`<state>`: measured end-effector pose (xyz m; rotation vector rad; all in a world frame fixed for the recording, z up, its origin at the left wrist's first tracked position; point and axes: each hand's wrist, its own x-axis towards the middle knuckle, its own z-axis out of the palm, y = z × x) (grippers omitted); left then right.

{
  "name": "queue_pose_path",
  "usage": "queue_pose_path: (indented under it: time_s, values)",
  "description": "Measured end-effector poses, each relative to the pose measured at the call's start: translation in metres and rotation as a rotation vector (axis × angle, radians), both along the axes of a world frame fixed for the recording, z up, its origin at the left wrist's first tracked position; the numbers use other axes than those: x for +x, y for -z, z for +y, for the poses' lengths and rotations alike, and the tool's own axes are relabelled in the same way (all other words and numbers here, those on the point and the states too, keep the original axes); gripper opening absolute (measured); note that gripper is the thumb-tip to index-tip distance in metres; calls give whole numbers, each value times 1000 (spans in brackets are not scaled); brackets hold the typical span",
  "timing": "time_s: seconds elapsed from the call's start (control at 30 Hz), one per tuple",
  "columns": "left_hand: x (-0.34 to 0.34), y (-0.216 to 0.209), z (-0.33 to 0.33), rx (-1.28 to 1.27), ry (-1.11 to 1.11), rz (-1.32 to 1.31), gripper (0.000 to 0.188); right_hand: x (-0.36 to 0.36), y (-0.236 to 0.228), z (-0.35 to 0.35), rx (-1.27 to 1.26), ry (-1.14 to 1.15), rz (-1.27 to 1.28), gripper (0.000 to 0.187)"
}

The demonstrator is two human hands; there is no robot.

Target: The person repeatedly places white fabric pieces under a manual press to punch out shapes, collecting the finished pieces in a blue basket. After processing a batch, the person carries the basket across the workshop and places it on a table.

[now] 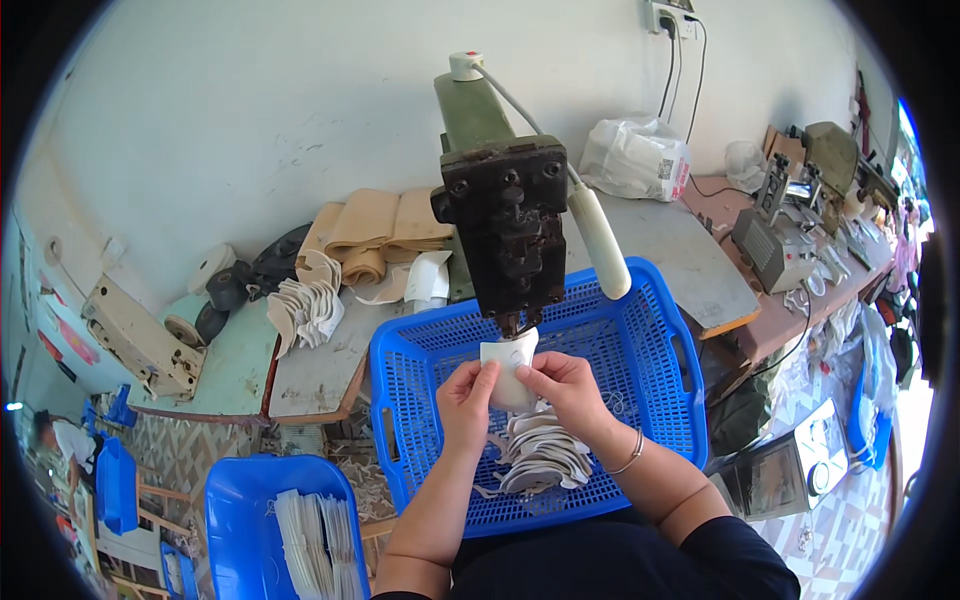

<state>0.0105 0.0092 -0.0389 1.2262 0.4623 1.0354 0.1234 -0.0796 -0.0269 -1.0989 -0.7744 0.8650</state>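
Between my two hands is a curved white cut piece (511, 392), possibly leather or lining; its far edge sits at the lower tip of a dark sewing-type machine head (512, 225). My left hand (466, 402) pinches its left side between thumb and fingers. On the right side my right hand (566, 388) grips it the same way, thumb on top. Below both hands, a loose pile of similar off-white pieces (543, 455) lies inside a blue perforated basket (693, 420). The machine's tip partly hides the piece's far edge.
A blue tub (228, 520) at lower left holds stacked white pieces (305, 535). Tan sheets (375, 225) and layered cream pieces (305, 305) rest on the left tables. A white-handled lever (600, 245) hangs beside the machine head. Another machine (775, 245) stands at right.
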Motion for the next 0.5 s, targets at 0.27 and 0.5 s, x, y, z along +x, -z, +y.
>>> queue_pose_path:
  time_s: [0.27, 0.5]
  values:
    - [-16, 12, 13, -76, 6, -15, 14, -13, 3, 12, 0, -33, -41, 12]
    - [-9, -2, 20, 290, 105, 187, 13, 9, -15, -7, -64, -24, -449, 18]
